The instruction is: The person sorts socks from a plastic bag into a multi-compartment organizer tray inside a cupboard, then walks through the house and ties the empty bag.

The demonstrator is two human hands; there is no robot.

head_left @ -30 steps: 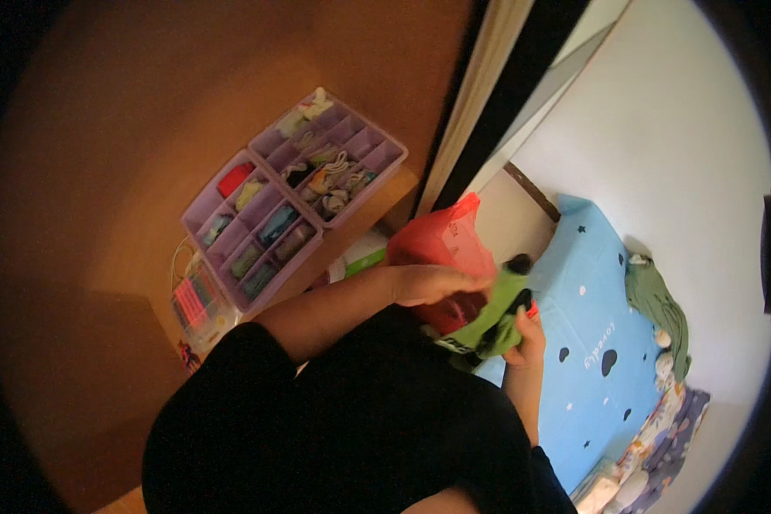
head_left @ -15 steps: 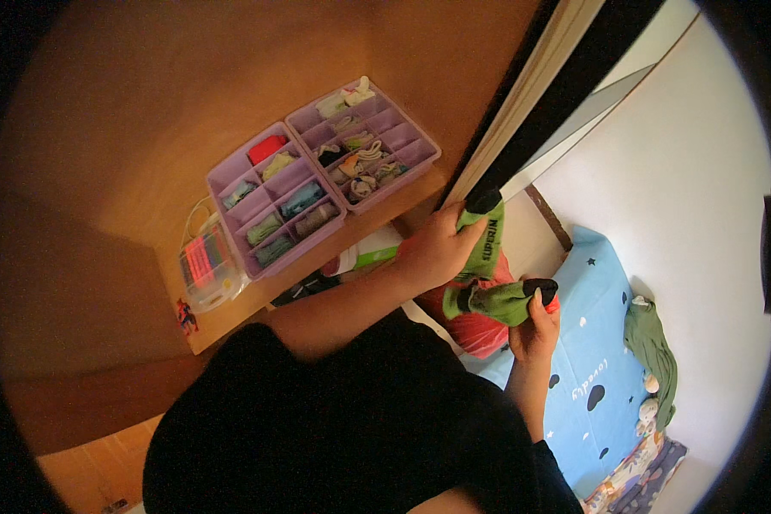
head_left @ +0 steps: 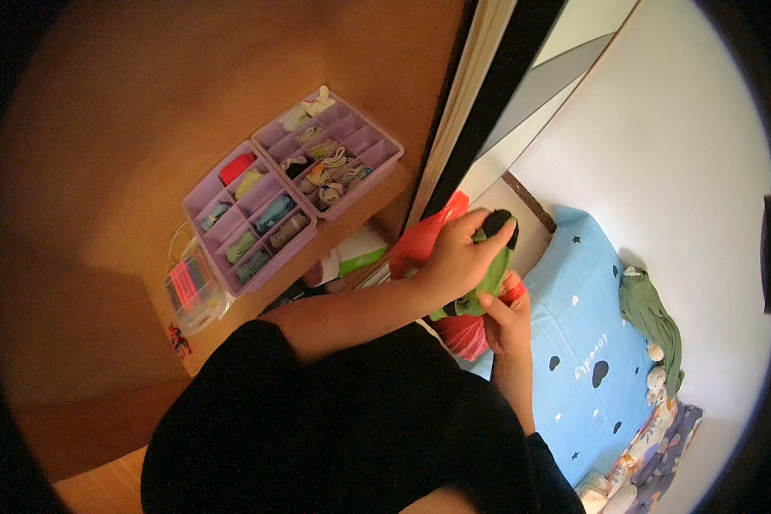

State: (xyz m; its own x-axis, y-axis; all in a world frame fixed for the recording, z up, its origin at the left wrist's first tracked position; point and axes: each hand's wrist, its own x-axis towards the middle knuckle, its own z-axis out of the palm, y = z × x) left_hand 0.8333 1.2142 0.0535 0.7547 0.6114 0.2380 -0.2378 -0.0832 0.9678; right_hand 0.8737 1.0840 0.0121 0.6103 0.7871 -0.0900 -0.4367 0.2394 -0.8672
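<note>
A pair of green socks (head_left: 492,272) with black toes is held in front of me, the two laid together. My left hand (head_left: 454,264) grips them near the black end, thumb and fingers closed on the fabric. Lower down, my right hand (head_left: 510,324) pinches the socks' green part from the right side. Behind and below the hands shows a red plastic bag (head_left: 427,236), partly covered by my left arm and the socks. Where one sock ends and the other begins is hidden by the fingers.
On a wooden shelf (head_left: 377,195) to the left stand two lilac divided boxes (head_left: 264,194) with rolled socks in several compartments. A clear plastic case (head_left: 199,295) lies beside them. To the right is a bed with a blue sheet (head_left: 578,330) and a dark green cloth (head_left: 651,304).
The two green socks, held apart in separate hands before, are now brought together. My right hand has moved up and left, close to my left hand. The view has shifted slightly.
</note>
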